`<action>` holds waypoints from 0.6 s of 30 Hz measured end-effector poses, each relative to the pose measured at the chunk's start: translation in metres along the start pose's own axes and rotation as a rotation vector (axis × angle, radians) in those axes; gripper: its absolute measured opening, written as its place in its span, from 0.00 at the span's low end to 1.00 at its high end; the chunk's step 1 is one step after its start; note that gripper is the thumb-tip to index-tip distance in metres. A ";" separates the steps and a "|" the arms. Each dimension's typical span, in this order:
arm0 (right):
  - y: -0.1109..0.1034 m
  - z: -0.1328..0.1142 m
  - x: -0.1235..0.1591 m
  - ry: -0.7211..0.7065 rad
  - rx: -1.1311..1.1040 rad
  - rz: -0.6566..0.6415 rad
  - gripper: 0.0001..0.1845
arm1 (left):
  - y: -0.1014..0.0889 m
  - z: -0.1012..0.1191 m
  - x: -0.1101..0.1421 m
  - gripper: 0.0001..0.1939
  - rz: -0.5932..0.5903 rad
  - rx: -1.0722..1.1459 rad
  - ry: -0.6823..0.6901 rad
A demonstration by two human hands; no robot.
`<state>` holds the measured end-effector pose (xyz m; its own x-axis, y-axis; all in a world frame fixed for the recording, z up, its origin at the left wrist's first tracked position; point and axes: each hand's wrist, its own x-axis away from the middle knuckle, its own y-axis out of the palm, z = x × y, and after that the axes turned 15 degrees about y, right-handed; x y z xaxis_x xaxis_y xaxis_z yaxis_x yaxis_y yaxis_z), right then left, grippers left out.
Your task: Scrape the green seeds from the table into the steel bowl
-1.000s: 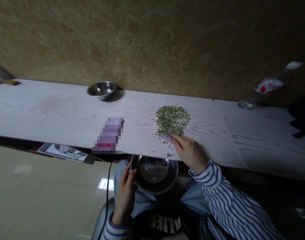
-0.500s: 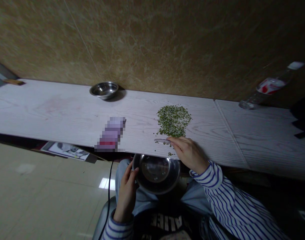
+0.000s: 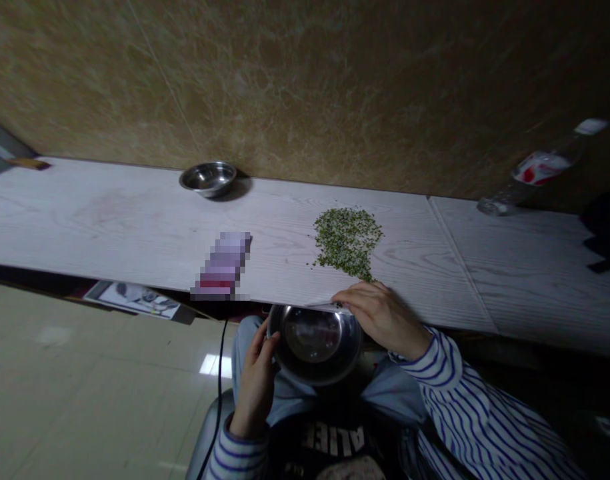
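Observation:
Just below the table's front edge, my left hand (image 3: 257,367) grips the left rim of a large metal bowl (image 3: 317,377), thumb over the rim. The bowl is held over my lap, its far rim tucked at or under the table edge. My right hand (image 3: 379,313) is closed on a thin, pale, see-through strip (image 3: 319,306), lying along the table edge above the bowl. A few green bits are by its fingertips. Behind that hand, small green beans (image 3: 345,240), like mung beans, lie spread in a patch on the table.
A small metal bowl (image 3: 208,180) stands near the wall on the white table (image 3: 115,233). A blurred-out purple, phone-shaped item (image 3: 223,265) lies by the front edge. At the right stands a clear plastic bottle (image 3: 535,170). A black cable (image 3: 219,373) hangs beside my left leg.
My right hand has drawn the strip towards me, from the near side of the beans to the table edge. Stray beans in front of it have moved along. My left hand stays on the bowl.

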<state>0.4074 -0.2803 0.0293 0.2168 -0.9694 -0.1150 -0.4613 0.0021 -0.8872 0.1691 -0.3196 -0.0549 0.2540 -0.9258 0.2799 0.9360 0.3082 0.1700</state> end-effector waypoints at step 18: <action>0.009 0.019 0.029 0.277 0.096 0.276 0.15 | 0.017 -0.006 0.010 0.29 -0.105 -0.007 -0.044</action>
<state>0.4257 -0.3042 0.0099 -0.1505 -0.9587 -0.2414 -0.3844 0.2817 -0.8792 0.1888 -0.3246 -0.0550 0.1433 -0.9426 0.3017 0.9588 0.2078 0.1937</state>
